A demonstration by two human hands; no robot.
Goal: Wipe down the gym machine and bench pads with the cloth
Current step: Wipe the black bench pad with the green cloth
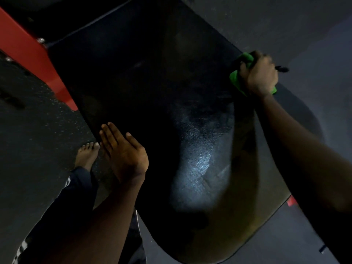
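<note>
— What's closest?
— The left grip [123,153], fingers straight and released, resting flat on the near left edge of the broad black textured bench pad [152,82].
— And the other?
— The right grip [261,75] is clenched round a bunched green cloth [235,79] at the pad's far right edge.
— Around it?
— A red metal frame [28,48] at the upper left, and a bare foot [85,155] on the dark speckled floor [38,130].

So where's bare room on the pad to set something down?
The middle of the pad is bare, between the left hand flat on its left edge and the right hand gripping the cloth at its right edge. Only those edges are crowded.
</note>
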